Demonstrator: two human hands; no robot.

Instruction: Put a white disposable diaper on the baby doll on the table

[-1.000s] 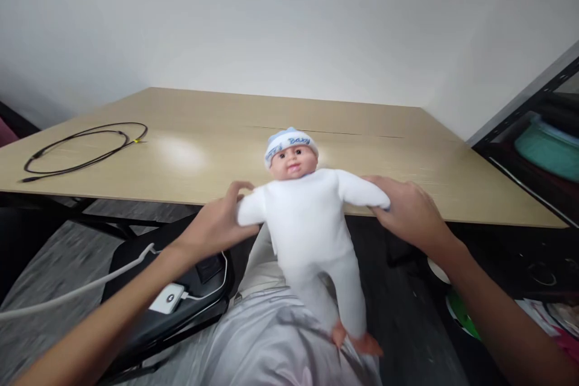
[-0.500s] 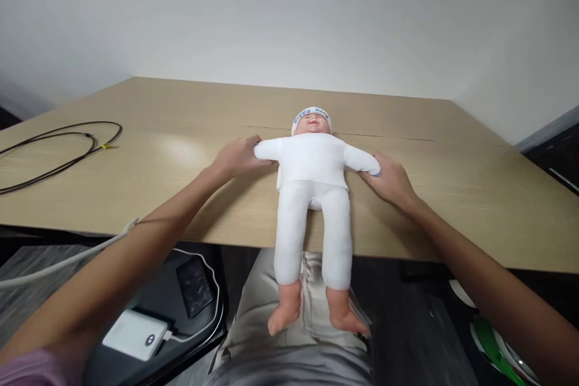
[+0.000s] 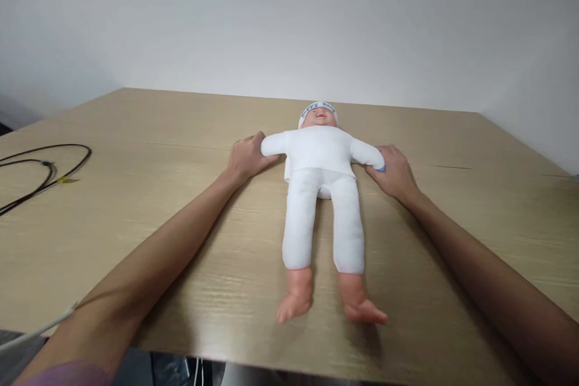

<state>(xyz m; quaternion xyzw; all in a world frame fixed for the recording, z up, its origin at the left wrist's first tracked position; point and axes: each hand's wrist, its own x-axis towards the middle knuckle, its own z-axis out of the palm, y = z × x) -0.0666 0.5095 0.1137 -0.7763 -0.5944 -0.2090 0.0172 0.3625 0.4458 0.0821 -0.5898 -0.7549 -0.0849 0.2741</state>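
Observation:
A baby doll [image 3: 320, 148] in a white top and white trousers lies on its back on the wooden table [image 3: 203, 307]. Its head, in a cap with blue lettering, points to the far side, and its bare feet point towards me. My left hand [image 3: 249, 155] is closed on the end of the doll's sleeve on the left. On the right, my right hand [image 3: 394, 172] grips the other sleeve end, where a bit of blue shows at the cuff. Both of the doll's arms are spread out sideways. The doll's hands are hidden in my grip.
A looped black cable [image 3: 67, 146] with a yellow tag lies at the table's left. A pale wall [image 3: 289, 24] stands behind the table. At the lower left a white cable [image 3: 36, 333] runs by my forearm, and dark items show below the front edge.
The doll has moved farther onto the table with both my hands on its sleeves; its legs, earlier over the front edge, now lie above the tabletop. The view has shifted forward.

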